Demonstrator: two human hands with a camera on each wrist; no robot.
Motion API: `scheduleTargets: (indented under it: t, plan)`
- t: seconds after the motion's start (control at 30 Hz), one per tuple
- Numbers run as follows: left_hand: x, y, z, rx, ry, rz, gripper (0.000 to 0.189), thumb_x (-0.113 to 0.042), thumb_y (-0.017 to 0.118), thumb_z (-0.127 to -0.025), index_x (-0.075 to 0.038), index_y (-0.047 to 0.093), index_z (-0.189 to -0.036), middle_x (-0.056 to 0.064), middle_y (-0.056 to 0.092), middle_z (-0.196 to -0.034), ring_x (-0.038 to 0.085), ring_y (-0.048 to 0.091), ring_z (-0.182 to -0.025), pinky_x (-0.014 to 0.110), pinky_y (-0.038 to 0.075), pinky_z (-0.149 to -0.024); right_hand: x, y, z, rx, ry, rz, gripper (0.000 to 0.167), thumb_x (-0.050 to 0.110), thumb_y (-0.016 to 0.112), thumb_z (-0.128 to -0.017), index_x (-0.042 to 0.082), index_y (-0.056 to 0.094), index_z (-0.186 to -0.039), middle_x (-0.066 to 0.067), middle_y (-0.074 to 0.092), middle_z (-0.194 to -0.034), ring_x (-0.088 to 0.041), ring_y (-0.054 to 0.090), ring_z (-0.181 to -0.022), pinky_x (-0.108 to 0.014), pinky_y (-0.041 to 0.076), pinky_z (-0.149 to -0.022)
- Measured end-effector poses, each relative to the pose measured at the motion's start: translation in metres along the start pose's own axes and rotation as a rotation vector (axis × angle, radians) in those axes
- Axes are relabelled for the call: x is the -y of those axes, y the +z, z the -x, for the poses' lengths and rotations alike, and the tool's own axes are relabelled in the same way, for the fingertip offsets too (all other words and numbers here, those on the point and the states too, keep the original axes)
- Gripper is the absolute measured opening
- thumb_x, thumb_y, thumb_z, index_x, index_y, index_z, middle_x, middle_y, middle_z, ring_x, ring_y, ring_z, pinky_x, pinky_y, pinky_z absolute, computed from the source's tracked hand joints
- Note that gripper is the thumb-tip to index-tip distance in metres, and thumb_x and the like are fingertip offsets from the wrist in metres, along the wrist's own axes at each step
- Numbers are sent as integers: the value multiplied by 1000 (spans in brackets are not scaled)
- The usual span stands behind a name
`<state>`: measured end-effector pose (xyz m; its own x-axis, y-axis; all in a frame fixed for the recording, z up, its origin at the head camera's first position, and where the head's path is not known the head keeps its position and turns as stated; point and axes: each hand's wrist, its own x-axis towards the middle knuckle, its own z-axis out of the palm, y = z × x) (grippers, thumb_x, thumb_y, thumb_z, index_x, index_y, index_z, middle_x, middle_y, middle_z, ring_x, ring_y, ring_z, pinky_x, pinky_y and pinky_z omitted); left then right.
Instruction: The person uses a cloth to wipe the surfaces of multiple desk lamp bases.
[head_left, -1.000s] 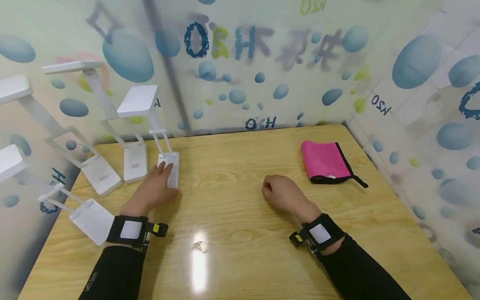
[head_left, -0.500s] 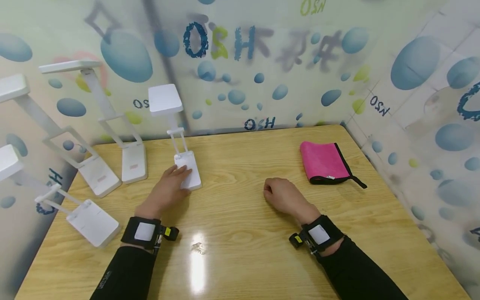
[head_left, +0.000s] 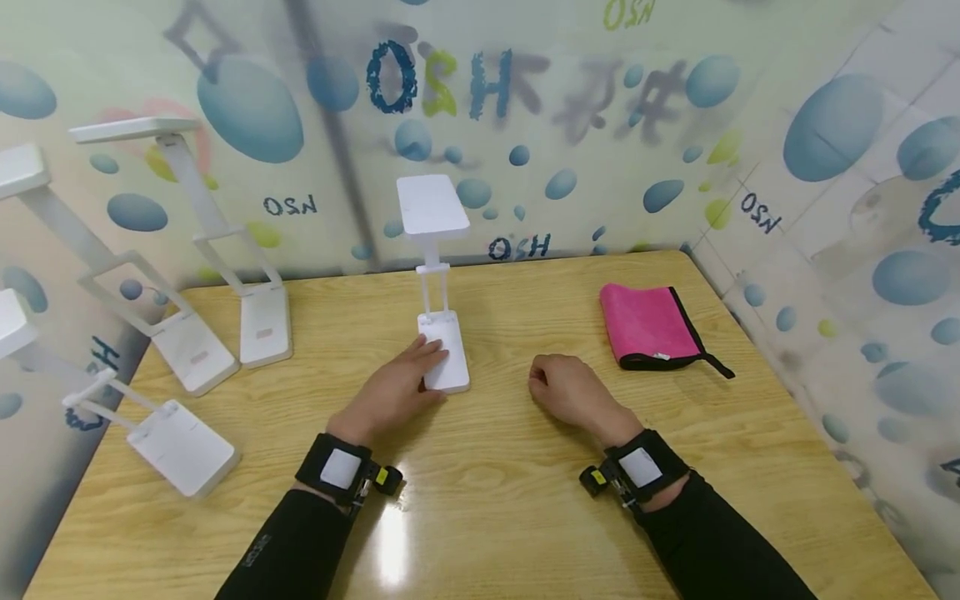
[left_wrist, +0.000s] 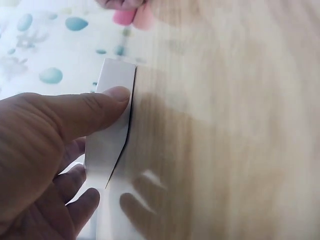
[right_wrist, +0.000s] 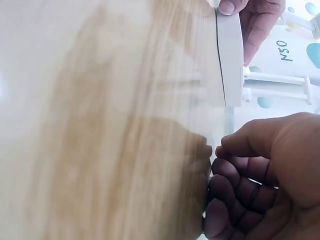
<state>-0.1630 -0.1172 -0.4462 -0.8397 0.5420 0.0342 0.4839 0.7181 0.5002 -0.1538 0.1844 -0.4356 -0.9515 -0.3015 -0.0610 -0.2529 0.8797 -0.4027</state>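
My left hand (head_left: 396,392) grips the base of a white folding desk lamp (head_left: 454,343) in the middle of the table, with its fingers over the top. In the left wrist view the thumb presses the front edge of the lamp base (left_wrist: 118,76). The lamp stands upright, its flat head (head_left: 432,206) raised towards the back wall. Just right of it, my right hand (head_left: 573,388) rests on the table, fingers loosely curled round nothing. The right wrist view shows those curled fingers (right_wrist: 225,192) apart from the lamp base (right_wrist: 231,65).
Several more white desk lamps stand at the left: one at the back (head_left: 265,325), one beside it (head_left: 195,353), one nearer (head_left: 183,447). A folded pink cloth (head_left: 648,325) with black edging and a loop lies at the right. A patterned wall (head_left: 480,150) closes the table's back.
My left hand has slid the desk lamp to the right, from beside the other lamps to the middle of the table. My right hand has stayed almost still.
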Motion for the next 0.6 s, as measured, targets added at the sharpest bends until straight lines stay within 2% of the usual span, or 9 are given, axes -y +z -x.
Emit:
scheduleTargets:
  t: [0.17,0.3,0.43,0.47,0.53,0.6]
  plan:
    - [-13,6,-3,25,24,21,66,-28,76,-99,-2,51,-155,17,41,-167,36,28,-160,50,32,-126,-4,-3,-1,5,22,-14,15,16,62,-101,12,73,-93,-1,66,-83,-15,56,-72,-33,48,-70]
    - [-12,6,-4,26,-46,65,72,-39,76,-98,-8,49,-157,12,38,-169,32,25,-161,50,30,-127,-12,-12,-4,-25,22,1,18,16,59,-103,9,77,-102,-5,73,-93,-17,63,-78,-38,54,-75]
    - [0,0,-4,22,-127,116,78,-44,74,-98,-11,44,-161,9,35,-171,32,21,-163,53,27,-128,-31,-36,-8,-121,86,37,26,12,53,-105,2,74,-116,-16,76,-110,-28,71,-91,-49,58,-82]
    - [3,-2,-3,30,-131,135,77,-44,73,-99,-12,43,-162,9,33,-172,33,19,-163,55,26,-128,-38,-43,-9,-152,110,42,28,11,51,-106,0,73,-119,-19,75,-113,-30,70,-93,-50,58,-80]
    - [9,-4,-2,50,-127,164,73,-43,71,-101,-14,43,-162,8,32,-173,36,16,-163,57,23,-129,-54,-56,-11,-223,160,58,28,7,48,-105,-2,71,-118,-19,73,-101,-32,69,-85,-46,56,-68]
    - [13,-6,0,63,-106,186,69,-40,69,-102,-16,44,-162,9,31,-173,40,15,-163,61,22,-128,-72,-65,-12,-276,205,106,27,8,52,-104,-4,69,-121,-26,71,-105,-42,67,-91,-53,56,-70]
